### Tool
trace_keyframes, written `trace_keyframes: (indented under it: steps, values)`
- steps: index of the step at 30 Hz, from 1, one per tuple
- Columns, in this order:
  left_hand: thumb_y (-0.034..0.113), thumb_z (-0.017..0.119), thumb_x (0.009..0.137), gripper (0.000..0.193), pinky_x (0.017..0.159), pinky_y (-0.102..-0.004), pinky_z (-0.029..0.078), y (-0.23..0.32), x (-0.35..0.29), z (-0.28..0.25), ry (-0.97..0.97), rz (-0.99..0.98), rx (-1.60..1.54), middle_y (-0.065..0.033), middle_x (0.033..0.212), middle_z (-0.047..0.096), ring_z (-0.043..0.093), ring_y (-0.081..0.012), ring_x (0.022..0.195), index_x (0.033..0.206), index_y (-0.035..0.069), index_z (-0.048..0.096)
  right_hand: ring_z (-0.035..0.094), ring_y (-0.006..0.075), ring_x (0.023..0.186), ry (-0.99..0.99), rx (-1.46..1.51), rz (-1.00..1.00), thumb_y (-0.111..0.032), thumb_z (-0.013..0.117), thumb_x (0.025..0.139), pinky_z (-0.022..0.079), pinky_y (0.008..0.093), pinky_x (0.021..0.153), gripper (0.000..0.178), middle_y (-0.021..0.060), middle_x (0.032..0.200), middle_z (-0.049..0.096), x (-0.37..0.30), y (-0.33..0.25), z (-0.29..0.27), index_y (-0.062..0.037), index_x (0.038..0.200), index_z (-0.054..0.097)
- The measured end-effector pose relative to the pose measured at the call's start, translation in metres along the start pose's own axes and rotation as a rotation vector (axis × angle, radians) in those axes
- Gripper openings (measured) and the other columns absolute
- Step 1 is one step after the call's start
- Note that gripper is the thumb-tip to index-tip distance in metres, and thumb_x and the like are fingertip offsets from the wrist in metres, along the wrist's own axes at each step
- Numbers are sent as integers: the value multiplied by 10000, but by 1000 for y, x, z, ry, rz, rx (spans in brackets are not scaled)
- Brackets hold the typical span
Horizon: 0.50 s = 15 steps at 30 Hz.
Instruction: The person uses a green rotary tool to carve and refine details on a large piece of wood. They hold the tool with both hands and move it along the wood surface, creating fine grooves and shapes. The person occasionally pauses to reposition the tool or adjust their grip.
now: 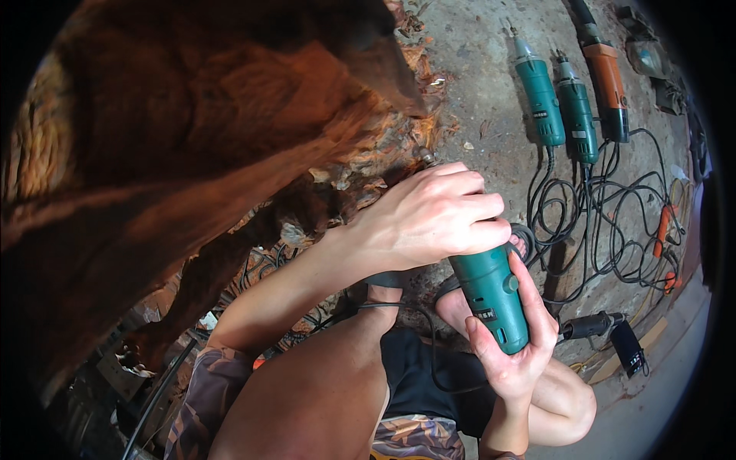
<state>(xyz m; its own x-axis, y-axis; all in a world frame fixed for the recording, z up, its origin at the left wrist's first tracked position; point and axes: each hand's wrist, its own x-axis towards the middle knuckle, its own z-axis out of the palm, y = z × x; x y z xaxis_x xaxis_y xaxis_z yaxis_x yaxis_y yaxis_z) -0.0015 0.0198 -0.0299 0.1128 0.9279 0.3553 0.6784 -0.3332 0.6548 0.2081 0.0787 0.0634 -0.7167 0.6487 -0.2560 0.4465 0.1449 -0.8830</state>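
A green electric die grinder (pixel 484 287) lies slantwise in both my hands. My left hand (pixel 429 215) is wrapped over its front end from above and hides the nose. My right hand (pixel 517 337) cups the rear of the body from below, the thumb and fingers along its sides. Beyond my left knuckles a small metal tip (pixel 425 156) shows, close to the edge of a large reddish-brown carved piece of wood (pixel 207 130). Whether the tip touches the wood, I cannot tell.
Two more green die grinders (pixel 541 103) and an orange power tool (pixel 606 84) lie at the upper right. Tangled black cords (pixel 575 207) spread below them. Wood chips (pixel 429 115) litter the ground beside the wood. A black tool (pixel 589 326) lies at the lower right.
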Motion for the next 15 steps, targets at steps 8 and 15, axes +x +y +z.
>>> trace_keyframes:
  steps: [8,15]
  values:
    - [150,700,708,292,768,-357,527,0,-1,2,17,-42,3,-29,957,630,635,-222,873,993,93,676,733,243,990,-21,2,-28,-82,829,742,558,337,898,695,225,1118,735,8,2,-5,109,1369,597]
    - [157,704,712,260,789,-356,536,2,1,0,27,-115,11,-33,955,635,643,-230,888,963,94,677,729,201,876,-64,21,-24,-66,810,740,561,316,843,691,175,990,742,18,4,-10,97,1377,597]
